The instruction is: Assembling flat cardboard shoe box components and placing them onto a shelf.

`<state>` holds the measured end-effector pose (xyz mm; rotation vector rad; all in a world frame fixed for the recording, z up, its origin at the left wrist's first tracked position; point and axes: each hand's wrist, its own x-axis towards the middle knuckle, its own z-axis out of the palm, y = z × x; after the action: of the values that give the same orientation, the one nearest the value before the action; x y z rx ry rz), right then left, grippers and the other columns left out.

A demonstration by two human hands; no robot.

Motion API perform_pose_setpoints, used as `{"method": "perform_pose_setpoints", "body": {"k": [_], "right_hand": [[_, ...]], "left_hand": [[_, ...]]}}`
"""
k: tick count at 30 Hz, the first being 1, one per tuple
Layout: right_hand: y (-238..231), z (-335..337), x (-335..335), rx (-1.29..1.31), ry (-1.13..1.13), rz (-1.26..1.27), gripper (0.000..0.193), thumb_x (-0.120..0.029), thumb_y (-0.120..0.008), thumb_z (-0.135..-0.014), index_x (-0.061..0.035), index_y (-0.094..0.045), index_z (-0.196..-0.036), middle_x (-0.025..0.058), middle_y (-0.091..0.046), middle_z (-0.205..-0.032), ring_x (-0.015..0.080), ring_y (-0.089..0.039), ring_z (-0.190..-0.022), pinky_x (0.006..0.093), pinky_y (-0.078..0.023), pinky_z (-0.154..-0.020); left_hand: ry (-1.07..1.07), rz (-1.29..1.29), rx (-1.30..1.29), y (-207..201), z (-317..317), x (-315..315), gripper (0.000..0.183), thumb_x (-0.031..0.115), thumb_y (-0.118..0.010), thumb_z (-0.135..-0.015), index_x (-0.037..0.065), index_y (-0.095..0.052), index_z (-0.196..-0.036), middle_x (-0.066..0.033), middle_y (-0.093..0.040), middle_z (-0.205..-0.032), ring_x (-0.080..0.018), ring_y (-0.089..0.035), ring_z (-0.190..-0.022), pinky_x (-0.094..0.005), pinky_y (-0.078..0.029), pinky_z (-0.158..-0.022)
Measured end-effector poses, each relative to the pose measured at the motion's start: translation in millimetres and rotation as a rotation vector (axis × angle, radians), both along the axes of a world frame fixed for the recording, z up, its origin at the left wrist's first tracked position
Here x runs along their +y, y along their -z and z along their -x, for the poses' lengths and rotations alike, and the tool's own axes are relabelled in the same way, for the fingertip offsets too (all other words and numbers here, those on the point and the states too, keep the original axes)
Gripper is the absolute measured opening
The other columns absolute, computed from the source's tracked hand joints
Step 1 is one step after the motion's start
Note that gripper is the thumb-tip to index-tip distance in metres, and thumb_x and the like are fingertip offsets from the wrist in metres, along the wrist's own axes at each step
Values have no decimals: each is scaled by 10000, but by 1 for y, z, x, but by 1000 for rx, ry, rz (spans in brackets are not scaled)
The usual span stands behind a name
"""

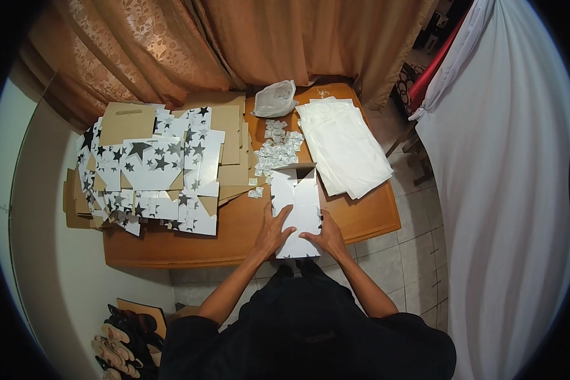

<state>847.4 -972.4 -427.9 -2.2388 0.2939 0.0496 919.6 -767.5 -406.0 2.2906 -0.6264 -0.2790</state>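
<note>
A white cardboard box (307,201) lies at the table's front edge, its near end jutting past it. Small black marks show along its near edge, and a brown flap stands up at its far end. My left hand (272,231) grips the box's left side, thumb lying on the white top. On the opposite side, my right hand (328,235) holds it the same way, fingers partly hidden down the side. The two thumbs point toward each other with a small gap between. Just beyond the box lie many small whitish packets (277,151).
Flat star-printed cardboard pieces (155,166) pile up on the left of the wooden table (171,249), with brown cardboard (231,136) beside them. White sheets (342,142) are stacked at right. A plastic bag (275,99) sits at the back. Shoes (123,345) stand lower left.
</note>
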Motion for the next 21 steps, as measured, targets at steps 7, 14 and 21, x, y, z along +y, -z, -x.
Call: {"method": "perform_pose_setpoints", "body": {"k": [7,14,21], "right_hand": [[-12,-8,1,206,-117,36,916,-447,-870,-748,36,-418,-1381,295,-600,-1229,454,-601,-1154,509,-505,-939],[-53,-85,-7,-379,-85,301,701,-287,-705,-909,-26,-396,-1482,285,-520,-1375,446,-435,-1355,520,-398,-1100],[-48,-143,2,-379,-431,519,446,-53,-598,-909,-171,-611,-1339,77,-597,-1374,289,-456,-1380,585,-304,-1158]], "left_hand": [[-27,-119,32,22,9,11,760,263,-830,-805,258,-480,-1480,-379,-275,-1486,-561,-373,-1342,-604,-403,-1075],[120,-387,-175,12,-9,9,816,453,-810,-776,339,-458,-1504,-206,-176,-1654,-445,-175,-1515,-829,-208,-1047],[320,-515,-179,10,-27,7,763,542,-755,-798,367,-478,-1487,-118,-236,-1664,-315,-222,-1537,-842,-104,-1069]]}}
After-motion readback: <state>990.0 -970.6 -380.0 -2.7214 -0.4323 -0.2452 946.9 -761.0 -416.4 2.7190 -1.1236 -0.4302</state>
